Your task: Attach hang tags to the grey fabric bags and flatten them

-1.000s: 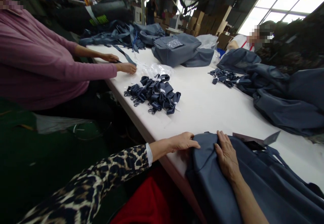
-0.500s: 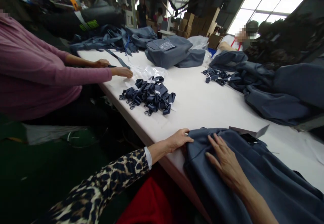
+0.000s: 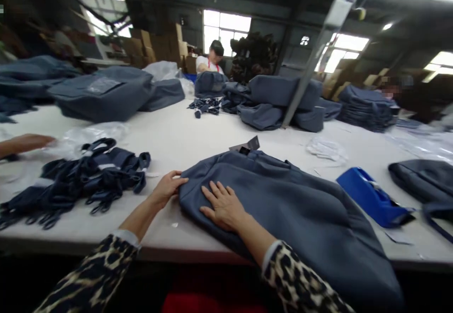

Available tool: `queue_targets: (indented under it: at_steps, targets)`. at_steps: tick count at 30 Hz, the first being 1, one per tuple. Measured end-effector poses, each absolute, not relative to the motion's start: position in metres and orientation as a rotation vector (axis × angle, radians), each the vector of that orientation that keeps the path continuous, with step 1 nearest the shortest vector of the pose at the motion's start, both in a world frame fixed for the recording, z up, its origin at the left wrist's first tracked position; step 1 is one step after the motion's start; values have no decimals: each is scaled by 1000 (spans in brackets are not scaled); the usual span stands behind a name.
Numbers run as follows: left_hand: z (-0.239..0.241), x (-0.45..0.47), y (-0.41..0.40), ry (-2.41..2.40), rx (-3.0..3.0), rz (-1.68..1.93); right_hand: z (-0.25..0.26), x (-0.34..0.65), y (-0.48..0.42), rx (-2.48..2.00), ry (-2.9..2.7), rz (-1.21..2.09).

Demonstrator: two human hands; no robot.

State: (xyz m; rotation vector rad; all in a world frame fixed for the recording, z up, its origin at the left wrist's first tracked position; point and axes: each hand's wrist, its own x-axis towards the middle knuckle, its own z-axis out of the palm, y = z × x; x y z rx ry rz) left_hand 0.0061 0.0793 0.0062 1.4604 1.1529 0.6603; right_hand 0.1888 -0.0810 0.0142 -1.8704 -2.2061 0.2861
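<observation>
A large dark blue bag (image 3: 283, 204) lies on its side on the white table, partly over the front edge. My left hand (image 3: 166, 189) pinches the bag's left corner between thumb and fingers. Flat on the bag's upper face, with fingers spread, rests my right hand (image 3: 222, 207). A dark hang tag (image 3: 247, 144) sticks up at the bag's far edge. To the left of my left hand lies a heap of dark blue straps (image 3: 88, 171) with clips and white bands.
At far left a co-worker's hand (image 3: 31, 144) is beside clear plastic (image 3: 81, 138). A blue tape dispenser (image 3: 371, 195) stands to the right. More blue bags (image 3: 106, 91) sit across the table's back, near a slanting metal pole (image 3: 307, 72). Another person (image 3: 210, 60) is behind them.
The view has swung right, bringing the tape dispenser and pole into sight. My left hand still grips the bag corner; my right hand has flattened out on the bag.
</observation>
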Motion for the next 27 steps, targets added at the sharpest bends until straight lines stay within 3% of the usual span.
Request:
queue_targets:
  at_steps: [3,5,10,16,20,24,27]
  targets:
    - [23,32,101,1357,1983,759,14,182,-53,-1914,-2110,349]
    - [31,55,95,1217,2364,822,16,180,-42,-1923,-2092,378]
    - [10,86,46,935,2886,278,33,191,-65,-1924,-2201,459]
    - [-12,88,34,1092,2946,264,56,272,-185,-1964,-2258,506]
    - [-11,91,37,1070,2935,235,36,310,-257,-2140,-2069,342]
    - [-11,97,41,1061,2923,216,8,311,-271,-2117,-2019,172]
    - [-10,104,57,1033,2931,159,6,312,-249,-2133,-2032,263]
